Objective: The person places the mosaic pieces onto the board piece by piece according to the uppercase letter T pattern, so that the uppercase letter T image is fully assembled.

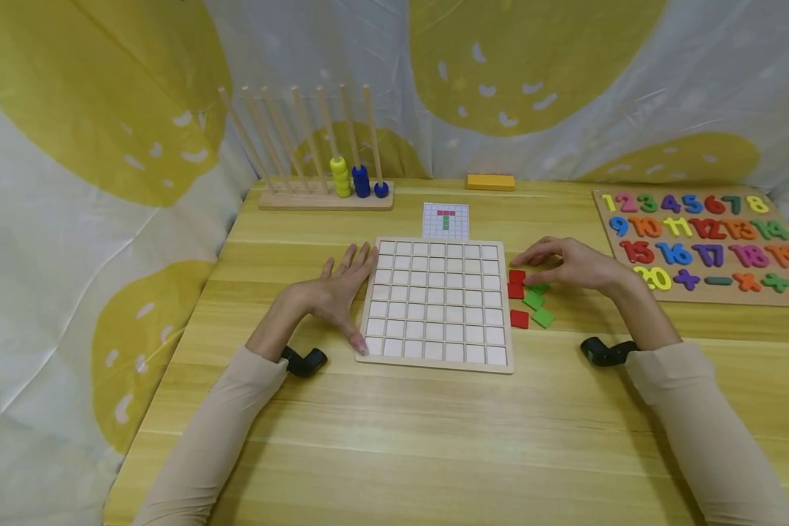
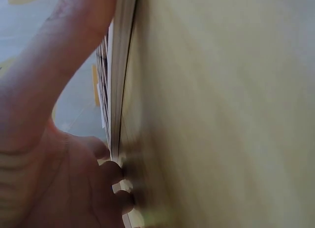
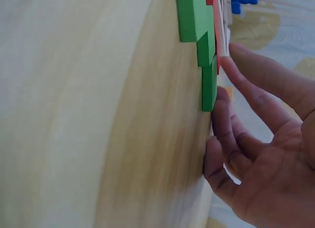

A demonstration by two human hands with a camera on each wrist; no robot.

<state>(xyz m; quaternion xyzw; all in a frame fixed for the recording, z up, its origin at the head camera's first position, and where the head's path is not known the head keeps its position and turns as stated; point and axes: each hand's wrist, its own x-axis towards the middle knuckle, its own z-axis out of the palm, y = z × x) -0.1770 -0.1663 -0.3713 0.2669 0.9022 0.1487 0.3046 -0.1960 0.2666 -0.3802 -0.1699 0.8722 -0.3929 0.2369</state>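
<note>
A wooden grid board [image 1: 437, 364] with white square cells lies in the middle of the table. My left hand [image 1: 338, 292] rests along its left edge, fingers spread and thumb on the near left corner. In the left wrist view, that thumb and the fingertips meet the board's rim [image 2: 119, 65]. Just right of the board are several small square tiles, red ones [image 1: 519, 319] and green ones [image 1: 543, 317]. Over the far end of these reaches my right hand [image 1: 568, 264], thumb and forefinger apart. The right wrist view shows its fingertips beside a green tile [image 3: 209, 87], gripping nothing.
Behind the board lies a pattern card [image 1: 456, 225] with a red and green T. A peg abacus [image 1: 329, 201] with yellow and blue beads stands back left. An orange block [image 1: 490, 182] sits at the back edge. A number board [image 1: 614, 281] lies at the right.
</note>
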